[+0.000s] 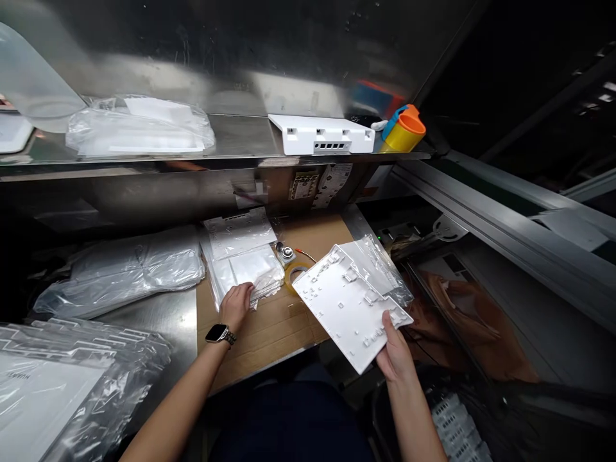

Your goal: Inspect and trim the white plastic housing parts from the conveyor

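Note:
My right hand [394, 350] grips the near corner of a flat white plastic housing panel [349, 301], held tilted over the bench edge with its ribbed inner side up. A clear plastic bag [380, 260] lies under its far end. My left hand [235, 305], with a smartwatch on the wrist, rests fingers curled on the near edge of a stack of clear bags [243, 263] lying on a brown cardboard sheet [274, 324].
A roll of tape [296, 269] and a small metal part [285, 252] sit on the cardboard. Bagged white parts lie at the left [125, 269] and near left [67, 378]. The metal shelf [240, 138] above holds a white router case [322, 135], bagged parts and an orange-yellow cup [405, 131].

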### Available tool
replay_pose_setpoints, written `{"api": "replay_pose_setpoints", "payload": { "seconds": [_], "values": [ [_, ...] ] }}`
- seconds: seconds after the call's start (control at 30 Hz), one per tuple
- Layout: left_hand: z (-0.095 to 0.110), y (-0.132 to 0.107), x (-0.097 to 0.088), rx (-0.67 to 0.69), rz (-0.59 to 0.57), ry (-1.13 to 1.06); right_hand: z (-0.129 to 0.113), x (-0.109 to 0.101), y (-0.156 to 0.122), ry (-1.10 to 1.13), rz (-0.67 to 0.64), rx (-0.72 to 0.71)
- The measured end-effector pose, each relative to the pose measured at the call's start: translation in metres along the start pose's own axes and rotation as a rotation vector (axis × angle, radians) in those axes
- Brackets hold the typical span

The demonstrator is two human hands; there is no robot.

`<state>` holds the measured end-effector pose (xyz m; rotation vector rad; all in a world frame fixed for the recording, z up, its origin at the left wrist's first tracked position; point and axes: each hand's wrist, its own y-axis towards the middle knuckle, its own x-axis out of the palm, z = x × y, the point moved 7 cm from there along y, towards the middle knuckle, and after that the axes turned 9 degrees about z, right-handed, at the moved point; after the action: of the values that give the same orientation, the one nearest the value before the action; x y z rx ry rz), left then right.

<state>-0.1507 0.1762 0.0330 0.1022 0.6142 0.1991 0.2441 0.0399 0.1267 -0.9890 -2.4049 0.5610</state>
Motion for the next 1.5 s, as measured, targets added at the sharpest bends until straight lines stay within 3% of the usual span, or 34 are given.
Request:
{"api": "replay_pose_setpoints", "payload": {
  "seconds": [0.23, 0.4, 0.5, 0.57, 0.67, 0.77, 0.87, 1.03, 1.13, 1.3, 1.4, 1.5],
  "values": [
    [-0.014, 0.003, -0.003, -0.149, 0.085, -0.093, -0.007, 0.016, -0.001, -0.058, -0.022, -0.056],
    [-0.025, 0.017, 0.005, -0.236, -0.018, -0.216, 0.002, 0.026, 0.002, -0.211, -0.011, -0.141],
    [-0.026, 0.028, 0.008, -0.24, -0.094, -0.205, 0.017, 0.044, -0.007, -0.39, -0.022, -0.258],
    [-0.023, 0.032, 0.01, -0.218, -0.142, -0.167, 0.03, 0.068, -0.019, -0.48, -0.134, -0.347],
    [-0.015, 0.035, 0.013, -0.164, -0.227, -0.08, 0.053, 0.111, -0.039, -0.56, -0.405, -0.488],
    [-0.011, 0.035, 0.012, -0.12, -0.329, 0.017, 0.069, 0.132, -0.046, -0.666, -0.535, -0.622],
    [-0.009, 0.039, 0.003, -0.088, -0.364, 0.114, 0.07, 0.13, -0.041, -0.721, -0.509, -0.729],
    [-0.003, 0.055, -0.016, -0.05, -0.279, 0.241, 0.053, 0.113, -0.042, -0.626, -0.395, -0.86],
    [0.006, 0.062, -0.012, -0.01, -0.273, 0.24, 0.052, 0.115, -0.049, -0.56, -0.38, -0.867],
    [0.024, 0.07, -0.001, 0.09, -0.322, 0.216, 0.074, 0.137, -0.057, -0.57, -0.491, -0.897],
    [0.034, 0.079, -0.01, 0.132, -0.332, 0.198, 0.082, 0.141, -0.051, -0.641, -0.475, -0.918],
    [0.049, 0.092, -0.026, 0.151, -0.314, 0.156, 0.075, 0.13, -0.041, -0.638, -0.343, -0.853]
  ]
}}
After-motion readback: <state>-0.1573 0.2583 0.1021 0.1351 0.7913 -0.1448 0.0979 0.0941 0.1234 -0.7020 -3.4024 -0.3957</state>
